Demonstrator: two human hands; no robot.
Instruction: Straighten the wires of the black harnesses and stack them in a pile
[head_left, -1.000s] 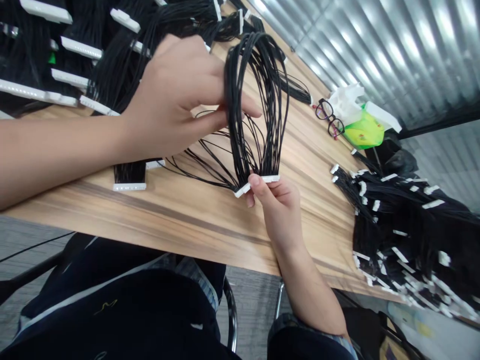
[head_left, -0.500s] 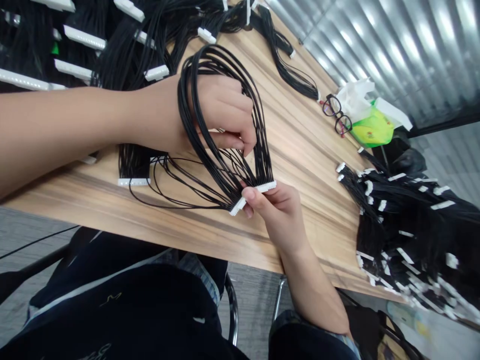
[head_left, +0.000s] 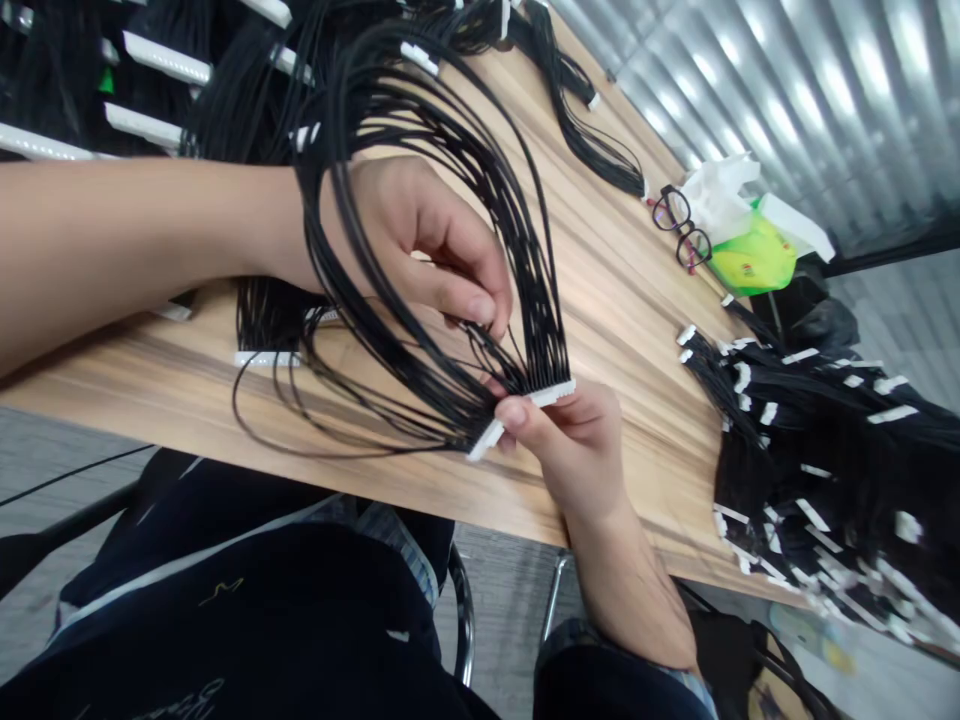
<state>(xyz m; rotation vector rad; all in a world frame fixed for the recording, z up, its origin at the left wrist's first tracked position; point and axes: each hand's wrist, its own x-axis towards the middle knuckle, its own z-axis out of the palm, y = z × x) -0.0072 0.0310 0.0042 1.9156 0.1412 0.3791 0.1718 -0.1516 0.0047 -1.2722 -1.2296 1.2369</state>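
A wire harness of thin black wires (head_left: pixel 544 280) arches in a wide loop above the table, ending in white connectors (head_left: pixel 555 392). Thumb and fingers of my right hand (head_left: pixel 581 440) are closed on those connectors, close to the table's front edge. Inside the loop is my left hand (head_left: pixel 431 240), its fingers curled and pinched over some of the wires just above the connectors; the exact grip is partly hidden. Part of the loop passes over my left wrist. Several loose wires bow out leftward, low over the wood.
More black harnesses with white connectors (head_left: pixel 166 57) crowd the left of the wooden table (head_left: pixel 630 370). A large harness pile (head_left: pixel 825 450) lies at the right edge. Glasses (head_left: pixel 681 228) and a green-yellow packet (head_left: pixel 754 255) are by the corrugated wall (head_left: pixel 787 90).
The wire loop has spread wider and higher. My left hand has turned, so its thumb side shows more. My right hand has shifted slightly right and down with the connectors.
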